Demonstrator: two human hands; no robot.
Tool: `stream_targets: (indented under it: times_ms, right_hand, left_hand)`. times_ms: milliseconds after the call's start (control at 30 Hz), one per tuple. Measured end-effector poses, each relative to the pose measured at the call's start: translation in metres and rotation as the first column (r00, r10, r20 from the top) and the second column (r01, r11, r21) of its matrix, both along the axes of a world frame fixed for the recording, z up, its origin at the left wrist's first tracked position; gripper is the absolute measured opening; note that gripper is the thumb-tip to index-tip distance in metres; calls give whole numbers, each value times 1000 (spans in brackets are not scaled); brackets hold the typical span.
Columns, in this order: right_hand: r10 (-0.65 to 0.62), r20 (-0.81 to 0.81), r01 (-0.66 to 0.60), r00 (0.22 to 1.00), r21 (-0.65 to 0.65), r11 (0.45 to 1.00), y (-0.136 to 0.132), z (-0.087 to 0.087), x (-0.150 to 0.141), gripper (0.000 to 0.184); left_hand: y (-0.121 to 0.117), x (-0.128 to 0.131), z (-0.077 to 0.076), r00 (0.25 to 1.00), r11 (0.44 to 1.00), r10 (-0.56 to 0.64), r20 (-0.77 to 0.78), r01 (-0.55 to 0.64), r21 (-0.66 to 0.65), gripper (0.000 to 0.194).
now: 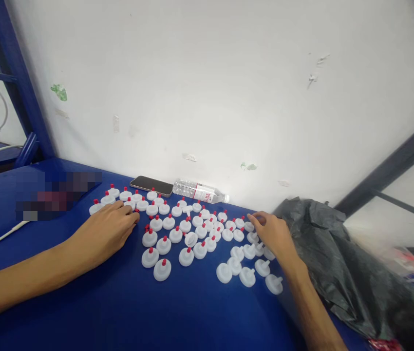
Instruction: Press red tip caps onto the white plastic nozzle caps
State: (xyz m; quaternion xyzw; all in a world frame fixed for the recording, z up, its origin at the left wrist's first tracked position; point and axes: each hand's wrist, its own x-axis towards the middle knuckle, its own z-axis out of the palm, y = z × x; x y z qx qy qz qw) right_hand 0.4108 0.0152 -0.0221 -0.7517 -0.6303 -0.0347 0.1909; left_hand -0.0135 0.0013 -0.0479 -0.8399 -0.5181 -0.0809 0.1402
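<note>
Many white dome-shaped caps with narrow spouts are spread over the blue surface. Most, such as this red-tipped cap (162, 270), have a small red tip; a group of bare-spouted caps (247, 277) sits at the right. My left hand (114, 222) rests over the left part of the spread, fingers curled together beside loose red tips (147, 227); whatever they hold is hidden. At the right back, my right hand (271, 231) has thumb and index finger pinched at the spout of a white spouted cap (249, 226). Its palm partly covers other bare-spouted caps.
A phone (151, 186) and a clear water bottle (200, 190) lie along the white wall (207, 87). A dark plastic bag (324, 253) slumps beside my right forearm. At the left are a white cable (0, 240), a blurred-out item and a blue metal frame (28, 78).
</note>
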Motion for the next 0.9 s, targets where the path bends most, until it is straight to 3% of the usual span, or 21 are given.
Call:
stream_targets:
  times_ms: [100,200,367,600,733,833,900]
  right_hand:
    - [-52,23,52,998,30,998,-4,10,1,36]
    - [-91,74,93,993,-23,995,-11,14,4,43]
    - [-33,140,63,990,-219,974,-17,7,3,37]
    - [-33,179,77,983,-243,967,-18,4,-5,29]
    - [-57,169,84,984,-160,983,-22,15,-10,27]
    - [-67,81,66,994,15,998,-25,25,-20,26]
    - [3,28,-7,1000,121,993,-26,28,-30,26]
  left_hand:
    - [-1,1,0,999,1000,-15,31,15,-17,27]
    - [-3,3,0,997,1000,-18,79,20,-24,28]
    - [-6,6,2,984,998,-53,171,58,-25,30]
    - [-6,9,0,956,988,-145,256,151,-5,34]
    - [-7,11,0,932,985,-167,320,172,14,36]
    - [-9,13,2,916,980,-197,350,197,36,34]
    - [-12,15,5,910,974,-223,350,219,54,33]
